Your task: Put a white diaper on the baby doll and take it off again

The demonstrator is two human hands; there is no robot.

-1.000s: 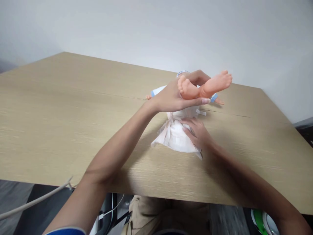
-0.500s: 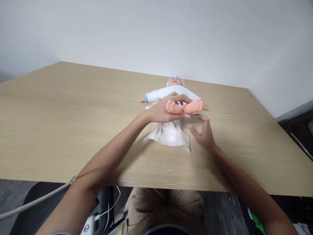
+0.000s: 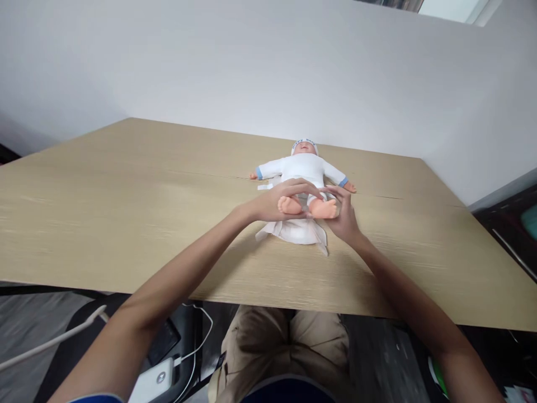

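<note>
A baby doll (image 3: 302, 166) in a white top with blue cuffs and a patterned cap lies on its back, feet toward me. Under its lower body is a spread white diaper (image 3: 293, 232), its front end reaching toward me. My left hand (image 3: 272, 202) is wrapped round the doll's legs from the left, fingers over the ankles. From the right, my right hand (image 3: 344, 215) closes on the other leg beside the foot (image 3: 324, 209). Its fingertips are partly hidden behind that foot.
The doll rests on a wide wooden table (image 3: 146, 224) with a pale wall (image 3: 210, 67) behind it. Below the near edge, a white power bank (image 3: 155, 380) with a cable lies on a dark chair at left. A dark shelf (image 3: 512, 218) stands at far right.
The doll's legs have come down and the feet are farther apart. My right hand has moved from beside the legs onto the right-side leg. The camera view has shifted slightly.
</note>
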